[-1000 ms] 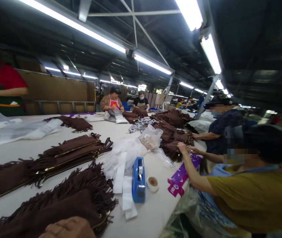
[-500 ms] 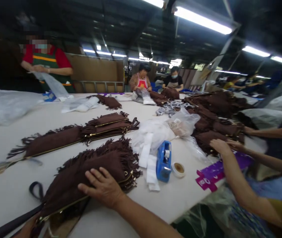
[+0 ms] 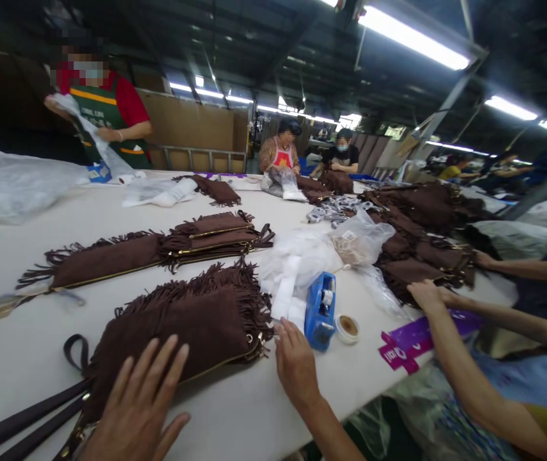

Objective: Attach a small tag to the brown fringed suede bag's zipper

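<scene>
A brown suede fringed bag (image 3: pixel 191 323) with a gold zip and dark straps lies on the white table (image 3: pixel 249 416) in front of me. My left hand (image 3: pixel 136 403) lies flat on its near end, fingers spread, holding nothing. My right hand (image 3: pixel 295 365) reaches to the right of the bag, fingers down on folded white strips (image 3: pixel 285 298) beside a blue tape dispenser (image 3: pixel 320 312). What its fingertips grip, if anything, is hidden.
More brown fringed bags (image 3: pixel 158 246) lie in a row behind, and a pile (image 3: pixel 422 243) at the right. Clear plastic bags (image 3: pixel 302 256), a tape roll (image 3: pixel 348 326) and purple cards (image 3: pixel 410 339) lie near. A neighbour's arm (image 3: pixel 451 378) reaches in; other people work around.
My right hand left the bag and moved right to the white strips by the dispenser. My left hand came up onto the bag's near end.
</scene>
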The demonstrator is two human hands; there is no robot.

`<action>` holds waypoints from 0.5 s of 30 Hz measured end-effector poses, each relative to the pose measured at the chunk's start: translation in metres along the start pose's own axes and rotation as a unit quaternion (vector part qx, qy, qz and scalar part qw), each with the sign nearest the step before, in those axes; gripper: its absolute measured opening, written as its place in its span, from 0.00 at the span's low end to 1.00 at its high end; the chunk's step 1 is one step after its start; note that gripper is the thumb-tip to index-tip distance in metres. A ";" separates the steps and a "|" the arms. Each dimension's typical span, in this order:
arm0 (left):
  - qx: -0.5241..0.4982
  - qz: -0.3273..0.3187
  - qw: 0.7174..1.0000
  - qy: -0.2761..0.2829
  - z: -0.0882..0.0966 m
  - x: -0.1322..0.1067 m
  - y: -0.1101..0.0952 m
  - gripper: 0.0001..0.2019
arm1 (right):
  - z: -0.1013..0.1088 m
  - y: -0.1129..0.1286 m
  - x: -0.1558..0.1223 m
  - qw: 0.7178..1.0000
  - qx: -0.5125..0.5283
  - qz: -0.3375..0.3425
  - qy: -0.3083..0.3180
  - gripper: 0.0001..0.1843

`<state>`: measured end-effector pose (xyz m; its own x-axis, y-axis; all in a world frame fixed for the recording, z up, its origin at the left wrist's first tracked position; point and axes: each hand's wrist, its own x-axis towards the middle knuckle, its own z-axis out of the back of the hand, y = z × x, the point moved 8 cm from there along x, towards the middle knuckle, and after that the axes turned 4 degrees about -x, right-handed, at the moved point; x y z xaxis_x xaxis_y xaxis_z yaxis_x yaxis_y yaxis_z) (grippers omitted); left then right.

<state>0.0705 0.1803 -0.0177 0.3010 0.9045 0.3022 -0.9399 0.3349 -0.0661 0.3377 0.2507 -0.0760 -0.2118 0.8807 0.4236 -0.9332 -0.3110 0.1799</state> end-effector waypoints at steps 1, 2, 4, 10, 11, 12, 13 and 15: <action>0.010 -0.020 1.000 0.012 -0.011 0.016 -0.011 0.42 | -0.007 -0.012 0.007 1.000 -0.015 -0.010 0.004 0.21; 0.022 -0.036 0.999 0.019 -0.021 0.031 -0.016 0.42 | -0.015 -0.022 0.013 0.999 -0.029 -0.016 0.010 0.22; 0.052 -0.053 0.997 0.031 -0.038 0.053 -0.009 0.40 | -0.033 -0.036 0.022 0.998 -0.059 -0.021 0.025 0.22; 0.086 0.007 0.994 0.072 -0.050 0.066 0.028 0.41 | -0.072 -0.043 0.011 0.993 -0.109 0.031 0.029 0.21; 0.081 0.011 0.994 0.069 -0.051 0.063 0.027 0.41 | -0.069 -0.042 0.009 0.994 -0.103 0.030 0.028 0.22; 0.073 0.011 0.995 0.065 -0.053 0.060 0.024 0.42 | -0.062 -0.042 0.006 0.995 -0.092 0.027 0.030 0.23; 0.065 0.008 0.996 0.062 -0.056 0.057 0.021 0.44 | -0.052 -0.041 0.004 0.996 -0.078 0.024 0.032 0.24; 0.051 0.005 0.997 0.061 -0.062 0.052 0.019 0.48 | -0.024 -0.041 0.002 0.998 -0.053 0.015 0.023 0.26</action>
<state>0.0788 0.2503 -0.0618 0.3025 0.9354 0.1831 -0.9528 0.3022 0.0303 0.3689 0.2739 -0.1036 -0.2503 0.8884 0.3848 -0.9516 -0.2990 0.0713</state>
